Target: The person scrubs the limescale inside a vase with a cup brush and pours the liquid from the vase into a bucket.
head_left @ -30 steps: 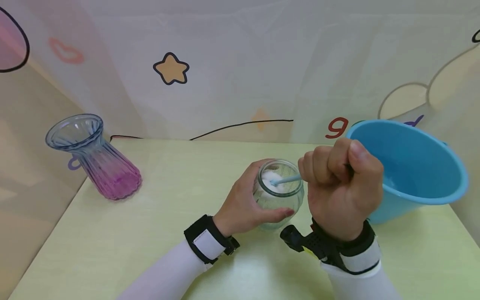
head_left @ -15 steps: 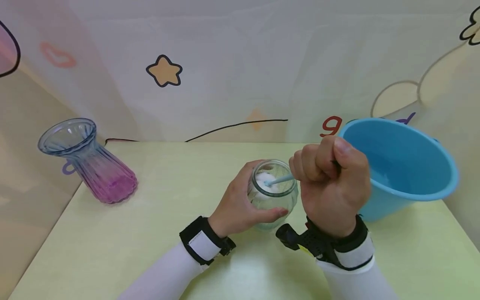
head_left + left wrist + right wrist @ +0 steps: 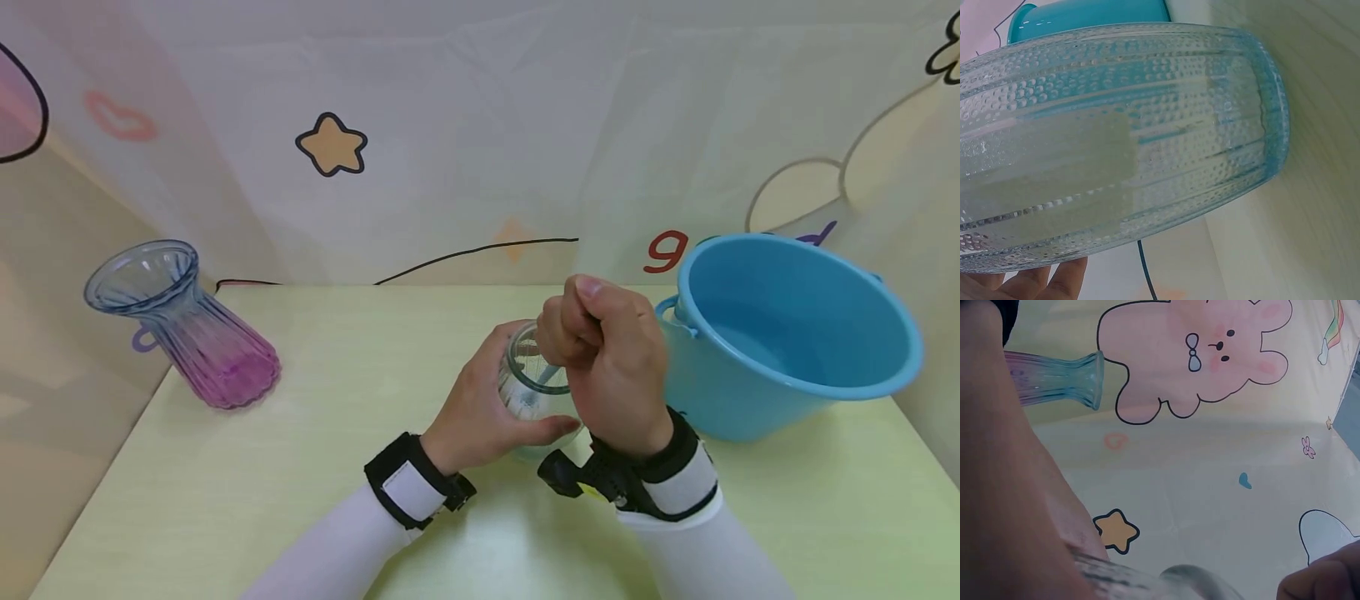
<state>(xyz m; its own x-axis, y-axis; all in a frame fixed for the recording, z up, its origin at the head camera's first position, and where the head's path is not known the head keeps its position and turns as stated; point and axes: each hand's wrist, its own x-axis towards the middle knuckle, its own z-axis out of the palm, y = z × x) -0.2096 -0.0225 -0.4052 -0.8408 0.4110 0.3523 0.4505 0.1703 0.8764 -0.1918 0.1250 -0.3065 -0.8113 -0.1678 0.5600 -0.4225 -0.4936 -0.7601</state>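
My left hand grips a clear glass jar that stands on the table, its thumb across the near side. In the left wrist view the jar's ribbed, dimpled wall fills much of the frame, with fingertips behind it. Above the mouth my right hand is curled round the light blue handle of a bottle brush. The brush's whitish head is low inside the jar, seen blurrily through the glass. Knuckles of the right hand show at the lower corner of the right wrist view.
A glass vase, bluish above and pink below, stands at the left of the table. To the right, close beside my right hand, stands a blue bucket. A printed cloth hangs behind.
My right hand has moved left and slightly down over the jar's mouth. The brush head has sunk from near the rim deeper into the jar. My left hand keeps its hold.
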